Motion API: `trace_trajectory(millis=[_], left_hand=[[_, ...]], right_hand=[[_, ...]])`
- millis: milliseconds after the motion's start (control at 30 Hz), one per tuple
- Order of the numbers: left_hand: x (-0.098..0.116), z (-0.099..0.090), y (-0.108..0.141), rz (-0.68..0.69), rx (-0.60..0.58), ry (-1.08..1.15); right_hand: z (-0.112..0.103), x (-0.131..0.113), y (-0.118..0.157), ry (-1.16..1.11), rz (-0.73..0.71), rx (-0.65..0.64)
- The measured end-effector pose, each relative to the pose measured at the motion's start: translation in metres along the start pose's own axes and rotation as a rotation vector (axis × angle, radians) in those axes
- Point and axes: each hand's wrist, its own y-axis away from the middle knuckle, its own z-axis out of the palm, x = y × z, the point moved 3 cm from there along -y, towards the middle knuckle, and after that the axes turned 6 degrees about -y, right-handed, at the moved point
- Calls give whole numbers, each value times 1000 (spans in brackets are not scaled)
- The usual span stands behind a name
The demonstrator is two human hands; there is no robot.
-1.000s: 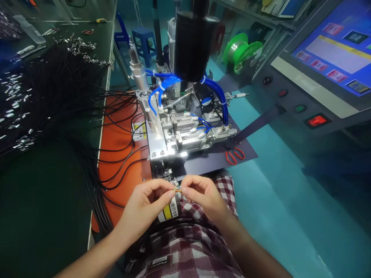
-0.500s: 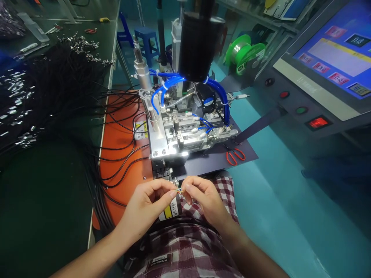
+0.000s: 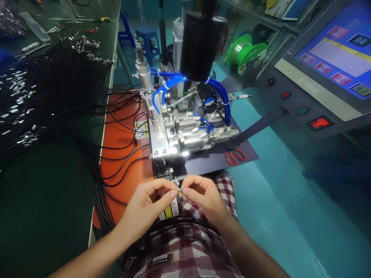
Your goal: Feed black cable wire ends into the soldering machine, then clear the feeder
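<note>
Thin coloured wires, yellow and light blue, span the small gap between my fingertips. My left hand pinches them between thumb and forefinger. From the other side, my right hand closes thumb and forefinger on their ends. Both hands are held over the lap, just in front of the metal machine with blue air tubes. Below my left fingers is a label with a yellow patch. Where the wires run inside my left hand is hidden.
Black cables cross the orange plate from a large pile on the dark green table. Red-handled scissors lie on the machine's dark base. A control panel stands at the right, a green spool behind.
My right thumb and forefinger have come together on the wire ends. My left hand has barely moved and still pinches the wires. The view has shifted very slightly.
</note>
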Motion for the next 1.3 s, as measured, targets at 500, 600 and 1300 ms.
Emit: trace_trajectory(millis=[500,600,1300], left_hand=[[-3,2,2,-31,-103,-6],[-3,3,1,-22,-87,-13],[0,2,0,-41,-10,87]], right_hand=[[0,-7,-7,31,-7,-273],[-1,-10,-9,75,-18,-321],[-1,-8,5,217,-137,106]])
